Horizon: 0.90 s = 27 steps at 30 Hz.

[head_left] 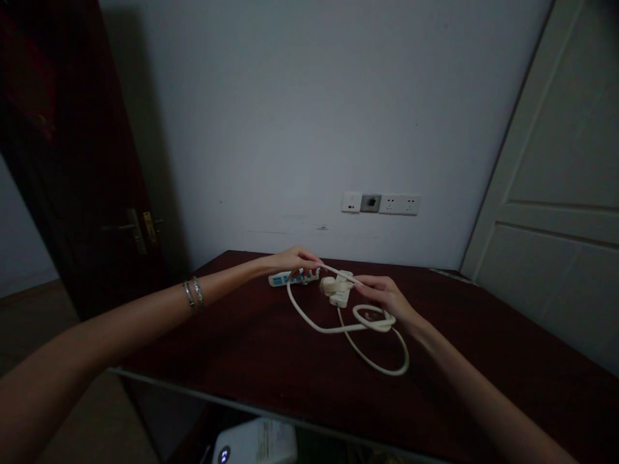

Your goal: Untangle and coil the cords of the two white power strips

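A white power cord [316, 327] lies in loose loops on the dark red tabletop, with one stretch raised between my two hands. My left hand [294, 259] pinches that stretch at its left end. At the other end, my right hand [382, 291] has its thumb and fingers closed on the same cord. Behind the raised cord rests a white power strip [342, 296] with a round, pale plug-like piece [327, 286] at its left side. Below my left hand is another power strip [279, 280], white with blue sockets, partly covered by the hand.
The dark red table [232, 341] meets a white wall carrying a row of wall sockets [399, 204]. A dark door with a metal handle [136, 230] stands at left, and a pale panelled door [556, 193] at right. A white appliance [256, 441] sits below the table's front edge.
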### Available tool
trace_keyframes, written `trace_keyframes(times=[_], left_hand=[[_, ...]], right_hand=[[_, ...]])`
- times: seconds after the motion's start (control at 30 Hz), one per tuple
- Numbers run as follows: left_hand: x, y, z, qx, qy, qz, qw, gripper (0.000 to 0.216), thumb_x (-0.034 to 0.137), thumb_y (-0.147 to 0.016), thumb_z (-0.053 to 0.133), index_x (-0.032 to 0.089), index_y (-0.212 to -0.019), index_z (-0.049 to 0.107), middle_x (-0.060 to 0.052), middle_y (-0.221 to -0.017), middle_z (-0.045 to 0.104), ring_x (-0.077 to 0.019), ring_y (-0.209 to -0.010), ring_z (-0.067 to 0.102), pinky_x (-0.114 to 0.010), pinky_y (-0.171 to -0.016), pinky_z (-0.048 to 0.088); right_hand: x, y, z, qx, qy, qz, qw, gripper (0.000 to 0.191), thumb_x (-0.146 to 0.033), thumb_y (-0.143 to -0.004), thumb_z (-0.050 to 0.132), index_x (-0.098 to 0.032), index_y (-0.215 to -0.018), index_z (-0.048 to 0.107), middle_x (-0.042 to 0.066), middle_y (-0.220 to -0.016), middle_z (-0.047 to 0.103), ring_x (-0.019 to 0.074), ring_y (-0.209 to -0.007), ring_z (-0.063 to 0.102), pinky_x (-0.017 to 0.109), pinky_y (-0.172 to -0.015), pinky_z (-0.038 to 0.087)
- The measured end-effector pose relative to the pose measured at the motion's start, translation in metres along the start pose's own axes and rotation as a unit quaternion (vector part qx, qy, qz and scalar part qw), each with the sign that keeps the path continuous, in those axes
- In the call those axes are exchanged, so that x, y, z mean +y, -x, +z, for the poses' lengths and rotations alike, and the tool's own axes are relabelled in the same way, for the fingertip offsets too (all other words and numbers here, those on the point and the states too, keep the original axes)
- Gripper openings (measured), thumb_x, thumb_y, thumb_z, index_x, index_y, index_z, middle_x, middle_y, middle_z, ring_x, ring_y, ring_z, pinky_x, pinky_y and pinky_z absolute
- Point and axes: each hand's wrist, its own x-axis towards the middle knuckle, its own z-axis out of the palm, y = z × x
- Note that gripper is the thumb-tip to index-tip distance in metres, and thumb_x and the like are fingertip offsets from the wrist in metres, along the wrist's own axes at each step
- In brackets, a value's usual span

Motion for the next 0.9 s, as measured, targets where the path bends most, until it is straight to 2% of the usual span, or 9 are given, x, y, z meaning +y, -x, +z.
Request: trace_keyframes(times=[0.13, 0.27, 0.33, 0.4, 0.5, 0.6, 0.67, 0.77, 0.9], left_hand=[[0.006, -0.002, 0.016, 0.093, -0.107, 0.071, 0.987, 0.028, 0.034, -0.083, 0.048, 0.020, -0.100, 0.066, -0.008, -0.091, 0.066, -0.0177, -0.081, 0.058, -0.029, -0.073, 0.043], [0.030, 0.005, 0.029, 0.254, -0.316, 0.172, 0.898, 0.040, 0.021, -0.083, 0.045, 0.013, -0.122, 0.049, -0.015, -0.126, 0.050, -0.0240, -0.116, 0.041, -0.040, -0.097, 0.030], [0.043, 0.012, 0.035, 0.297, -0.364, 0.200, 0.860, 0.040, 0.018, -0.081, 0.045, 0.010, -0.120, 0.048, -0.017, -0.124, 0.048, -0.0252, -0.116, 0.040, -0.041, -0.097, 0.030], [0.054, 0.017, 0.041, 0.293, -0.371, 0.224, 0.852, 0.029, 0.021, -0.081, 0.045, 0.010, -0.106, 0.056, -0.015, -0.110, 0.054, -0.0242, -0.105, 0.046, -0.039, -0.091, 0.035], [0.064, 0.016, 0.052, 0.240, -0.297, 0.205, 0.901, 0.024, 0.030, -0.085, 0.043, 0.015, -0.082, 0.062, -0.009, -0.084, 0.058, -0.0184, -0.080, 0.052, -0.031, -0.075, 0.040], [0.064, 0.001, 0.063, 0.191, -0.145, 0.104, 0.965, 0.036, 0.035, -0.087, 0.040, 0.015, -0.066, 0.061, -0.004, -0.064, 0.055, -0.0130, -0.059, 0.048, -0.026, -0.058, 0.036], [0.061, -0.010, 0.069, 0.163, -0.023, 0.028, 0.986, 0.040, 0.037, -0.086, 0.042, 0.014, -0.057, 0.058, -0.002, -0.053, 0.050, -0.0106, -0.050, 0.043, -0.024, -0.049, 0.032], [0.058, -0.021, 0.075, 0.177, 0.137, -0.047, 0.974, 0.038, 0.037, -0.082, 0.051, 0.014, -0.051, 0.054, 0.001, -0.047, 0.047, -0.0080, -0.044, 0.039, -0.022, -0.045, 0.029], [0.058, -0.019, 0.076, 0.245, 0.292, -0.083, 0.921, 0.026, 0.032, -0.074, 0.063, 0.011, -0.058, 0.060, -0.001, -0.052, 0.054, -0.0078, -0.047, 0.044, -0.021, -0.047, 0.033]], right_hand=[[-0.001, -0.002, 0.007, 0.039, -0.136, -0.002, 0.990, 0.027, -0.040, -0.067, 0.067, -0.015, -0.068, 0.057, -0.009, -0.045, 0.029, 0.0045, -0.037, 0.022, 0.019, -0.033, 0.018], [-0.002, -0.007, 0.013, 0.090, -0.163, -0.021, 0.982, 0.033, -0.040, -0.066, 0.067, -0.019, -0.058, 0.043, -0.008, -0.048, 0.030, 0.0048, -0.038, 0.025, 0.018, -0.032, 0.022], [-0.002, -0.010, 0.014, 0.127, -0.164, -0.028, 0.978, 0.034, -0.039, -0.065, 0.068, -0.019, -0.058, 0.042, -0.008, -0.049, 0.031, 0.0048, -0.038, 0.026, 0.018, -0.033, 0.022], [0.000, -0.014, 0.014, 0.173, -0.157, -0.039, 0.971, 0.033, -0.039, -0.064, 0.068, -0.019, -0.059, 0.043, -0.008, -0.049, 0.032, 0.0048, -0.038, 0.026, 0.019, -0.034, 0.022], [0.007, -0.020, 0.016, 0.236, -0.125, -0.078, 0.961, 0.030, -0.042, -0.066, 0.065, -0.019, -0.062, 0.047, -0.007, -0.049, 0.033, 0.0061, -0.040, 0.029, 0.020, -0.037, 0.024], [0.015, -0.025, 0.025, 0.260, -0.056, -0.120, 0.957, 0.026, -0.043, -0.071, 0.058, -0.018, -0.073, 0.053, -0.004, -0.055, 0.043, 0.0099, -0.047, 0.039, 0.022, -0.044, 0.033], [0.017, -0.026, 0.034, 0.262, 0.001, -0.150, 0.953, 0.026, -0.043, -0.076, 0.053, -0.018, -0.083, 0.056, 0.001, -0.067, 0.055, 0.0142, -0.060, 0.050, 0.024, -0.054, 0.040], [0.016, -0.028, 0.045, 0.280, 0.078, -0.181, 0.940, 0.027, -0.040, -0.081, 0.046, -0.019, -0.095, 0.055, 0.006, -0.086, 0.062, 0.0187, -0.080, 0.056, 0.028, -0.070, 0.043], [0.011, -0.032, 0.047, 0.278, 0.150, -0.195, 0.929, 0.025, -0.033, -0.084, 0.043, -0.017, -0.099, 0.055, 0.008, -0.089, 0.064, 0.0192, -0.085, 0.058, 0.028, -0.075, 0.042]])
